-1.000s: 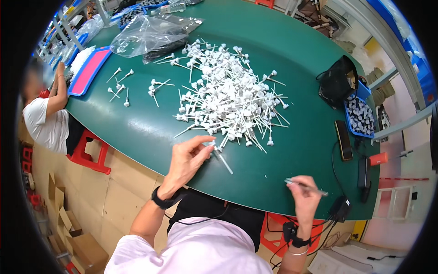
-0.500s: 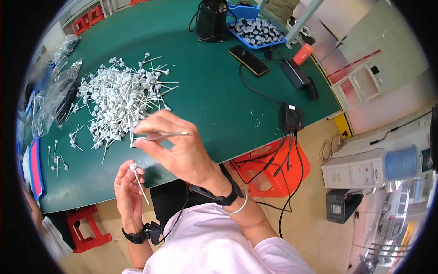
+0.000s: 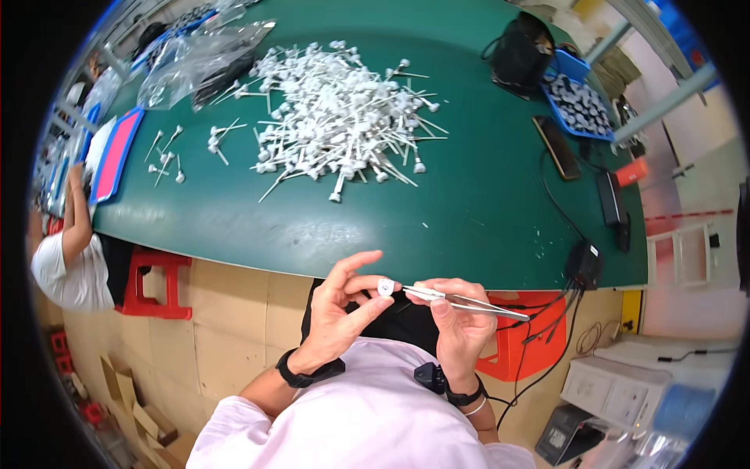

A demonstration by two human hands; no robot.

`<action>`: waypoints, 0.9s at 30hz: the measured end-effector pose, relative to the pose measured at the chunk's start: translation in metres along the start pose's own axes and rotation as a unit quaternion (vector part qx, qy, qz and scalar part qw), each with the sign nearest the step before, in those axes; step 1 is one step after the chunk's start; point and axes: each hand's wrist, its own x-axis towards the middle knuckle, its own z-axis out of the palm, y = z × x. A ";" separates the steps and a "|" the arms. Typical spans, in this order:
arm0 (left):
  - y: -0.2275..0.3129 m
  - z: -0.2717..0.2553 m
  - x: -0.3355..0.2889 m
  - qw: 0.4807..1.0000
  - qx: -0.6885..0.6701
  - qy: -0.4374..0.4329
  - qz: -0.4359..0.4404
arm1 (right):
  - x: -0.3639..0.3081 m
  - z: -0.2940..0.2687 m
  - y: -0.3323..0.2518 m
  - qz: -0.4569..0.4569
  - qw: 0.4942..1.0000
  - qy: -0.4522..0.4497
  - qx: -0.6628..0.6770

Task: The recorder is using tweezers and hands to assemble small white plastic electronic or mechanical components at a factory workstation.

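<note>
Just off the table's near edge, my left hand (image 3: 341,313) pinches a small white plastic part (image 3: 386,287) between thumb and finger. Its rounded end faces up and shows a dark spot in the middle. My right hand (image 3: 459,324) is closed on metal tweezers (image 3: 488,308), whose tips point left toward this part. Whether the tips touch it, I cannot make out. Beyond both hands, a large pile of similar white thin-stemmed parts (image 3: 344,117) lies on the green table (image 3: 312,234), with several loose ones (image 3: 164,159) to the left.
Clear plastic bags (image 3: 195,62) and a pink-and-blue tray (image 3: 117,156) lie at the left. Farther right are a black bag (image 3: 522,55), a blue tray of small parts (image 3: 578,105), a phone (image 3: 556,147) and a cabled black box (image 3: 583,264). A co-worker (image 3: 74,262) sits at far left.
My right hand has come down from beside the pile with the tweezers and now meets my left hand. My left hand has turned the white part's end upward. The whole view has swung left.
</note>
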 end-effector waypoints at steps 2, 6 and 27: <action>-0.005 -0.003 -0.001 0.999 -0.024 0.015 -0.015 | 0.004 0.004 0.006 0.015 1.000 -0.014 -0.009; -0.014 -0.006 0.001 0.998 -0.052 0.034 -0.011 | 0.009 0.013 0.017 0.036 0.998 -0.023 -0.037; -0.023 -0.006 -0.004 0.992 -0.085 0.088 -0.016 | 0.003 0.017 0.032 0.052 0.997 -0.036 -0.049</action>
